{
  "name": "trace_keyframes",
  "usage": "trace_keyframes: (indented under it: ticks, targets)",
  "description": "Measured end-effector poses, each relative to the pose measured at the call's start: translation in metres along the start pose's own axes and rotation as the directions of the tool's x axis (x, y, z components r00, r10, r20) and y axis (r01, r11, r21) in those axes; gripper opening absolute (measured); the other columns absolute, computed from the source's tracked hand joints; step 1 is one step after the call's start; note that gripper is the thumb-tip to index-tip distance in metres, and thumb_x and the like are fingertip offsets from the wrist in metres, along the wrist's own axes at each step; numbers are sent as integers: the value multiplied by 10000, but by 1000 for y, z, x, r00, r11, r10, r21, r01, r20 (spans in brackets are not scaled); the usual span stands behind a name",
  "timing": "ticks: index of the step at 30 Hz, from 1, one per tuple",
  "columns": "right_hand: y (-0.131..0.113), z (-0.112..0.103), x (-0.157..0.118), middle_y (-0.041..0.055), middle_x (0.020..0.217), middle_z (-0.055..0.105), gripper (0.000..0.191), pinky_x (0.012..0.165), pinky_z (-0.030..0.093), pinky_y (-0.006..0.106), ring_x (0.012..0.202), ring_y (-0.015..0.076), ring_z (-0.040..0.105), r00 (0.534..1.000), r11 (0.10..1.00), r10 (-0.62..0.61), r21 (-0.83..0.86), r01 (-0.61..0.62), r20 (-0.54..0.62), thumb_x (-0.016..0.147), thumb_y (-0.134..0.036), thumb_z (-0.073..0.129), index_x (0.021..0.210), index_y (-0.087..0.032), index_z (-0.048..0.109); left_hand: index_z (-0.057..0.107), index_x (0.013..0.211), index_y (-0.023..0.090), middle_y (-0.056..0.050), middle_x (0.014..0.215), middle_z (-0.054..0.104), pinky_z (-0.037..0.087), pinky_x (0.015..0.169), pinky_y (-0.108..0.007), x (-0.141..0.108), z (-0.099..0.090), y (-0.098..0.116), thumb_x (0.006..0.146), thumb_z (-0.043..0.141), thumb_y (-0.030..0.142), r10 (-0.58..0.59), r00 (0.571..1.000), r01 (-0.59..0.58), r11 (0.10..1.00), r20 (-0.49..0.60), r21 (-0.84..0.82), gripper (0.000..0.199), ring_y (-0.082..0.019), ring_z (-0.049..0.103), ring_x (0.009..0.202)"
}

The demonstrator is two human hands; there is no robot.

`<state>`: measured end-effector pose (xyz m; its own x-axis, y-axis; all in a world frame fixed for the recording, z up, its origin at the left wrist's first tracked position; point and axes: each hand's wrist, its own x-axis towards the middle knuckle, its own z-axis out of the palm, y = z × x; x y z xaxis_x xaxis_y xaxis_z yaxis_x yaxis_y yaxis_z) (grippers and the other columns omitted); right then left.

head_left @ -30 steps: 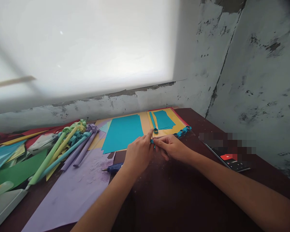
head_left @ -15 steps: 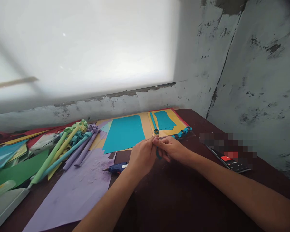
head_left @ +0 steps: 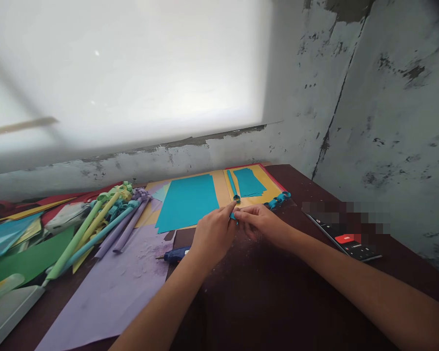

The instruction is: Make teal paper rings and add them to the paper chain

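Between my hands is a small blue paper strip (head_left: 232, 216), mostly hidden by the fingers. My right hand (head_left: 261, 222) pinches it with thumb and forefinger. Fingertips of my left hand (head_left: 214, 233) close on its other side, the forefinger pointing forward. Just beyond them a rolled blue paper tube (head_left: 232, 184) lies with a curl at its near end. A chain of blue paper rings (head_left: 277, 199) rests past my right hand. Partly behind my left wrist is a dark blue glue gun (head_left: 171, 255).
Blue sheets (head_left: 190, 202) and smaller blue pieces (head_left: 249, 182) lie on an orange and yellow folder. At left are a purple sheet (head_left: 113, 292) and several coloured paper tubes (head_left: 98, 224). A black phone-like device (head_left: 346, 239) lies right, near the wall.
The blue strip hung below my fingers before; now only a short piece shows between the fingertips. My left forefinger has straightened forward, and the hands have shifted slightly.
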<state>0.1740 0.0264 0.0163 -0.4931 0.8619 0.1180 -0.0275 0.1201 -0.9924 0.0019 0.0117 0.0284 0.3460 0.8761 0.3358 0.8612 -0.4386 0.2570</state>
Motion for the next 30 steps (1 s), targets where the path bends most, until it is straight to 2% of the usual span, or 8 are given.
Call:
trace_keyframes:
  ticks: [7, 13, 16, 19, 22, 25, 27, 30]
  targets:
    - [4, -1, 0, -22, 435, 554, 510, 563, 391, 281, 449, 121, 479, 999, 996, -39, -81, 39, 8, 915, -617, 595, 636, -190, 607, 533, 1469, 201, -81, 964, 788, 444, 679, -308, -1, -1, 1, 1022, 375, 220, -9, 999, 9, 1000, 54, -4, 474, -271, 732, 865]
    - [2, 1, 0, -29, 445, 546, 509, 532, 404, 277, 411, 113, 483, 999, 990, -49, -129, 49, 1, 908, -614, 601, 630, -187, 587, 677, 1186, 197, -78, 891, 765, 388, 630, -303, -1, -1, 2, 1054, 330, 281, 24, 996, -21, 999, 84, -39, 381, -250, 712, 784]
    - [0, 4, -1, -20, 438, 543, 513, 519, 404, 276, 416, 120, 489, 999, 991, -35, -126, 32, -20, 904, -611, 587, 611, -190, 576, 691, 1028, 205, -59, 823, 743, 406, 659, -293, 0, -1, 1, 1059, 325, 285, 36, 995, -23, 990, 90, -139, 375, -228, 698, 757]
    - [-1, 5, -2, -8, 431, 539, 525, 502, 392, 280, 412, 125, 478, 999, 997, -23, -80, 19, -43, 915, -611, 528, 607, -190, 580, 696, 984, 208, -41, 801, 731, 447, 708, -281, 1, 0, 1, 1064, 347, 303, 92, 993, -64, 946, 77, -319, 371, -197, 676, 741]
    - [-3, 2, -2, -10, 459, 532, 465, 512, 387, 283, 444, 128, 471, 986, 997, -79, -25, 76, -147, 935, -516, 471, 615, -195, 575, 718, 1006, 207, -57, 941, 756, 488, 811, -292, 3, 1, 3, 1081, 329, 369, 129, 992, -106, 858, 11, -503, 428, -193, 677, 844]
    - [-7, 0, -4, 11, 688, 647, 219, 621, 441, 276, 634, 141, 568, 951, 981, -184, -101, 163, -250, 848, -349, 608, 704, -185, 623, 708, 1203, 222, -84, 1249, 711, 491, 971, -322, 5, 3, 3, 1078, 347, 422, 94, 994, -106, 781, -52, -615, 432, -221, 648, 1129]
    - [-9, -1, -4, 35, 870, 697, 141, 728, 478, 290, 809, 173, 626, 954, 975, -204, -135, 178, -217, 813, -323, 684, 831, -183, 677, 668, 1314, 232, -86, 1357, 660, 480, 1041, -346, 6, 5, 2, 1076, 348, 430, 59, 997, -80, 753, -55, -653, 445, -231, 602, 1250]
    - [-8, 0, -3, 54, 908, 707, 259, 767, 500, 320, 853, 196, 644, 973, 980, -177, -117, 160, -148, 825, -424, 735, 900, -178, 703, 654, 1354, 235, -88, 1374, 647, 454, 1105, -380, 7, 3, 0, 1074, 347, 417, 35, 998, -65, 764, -58, -642, 453, -235, 569, 1312]
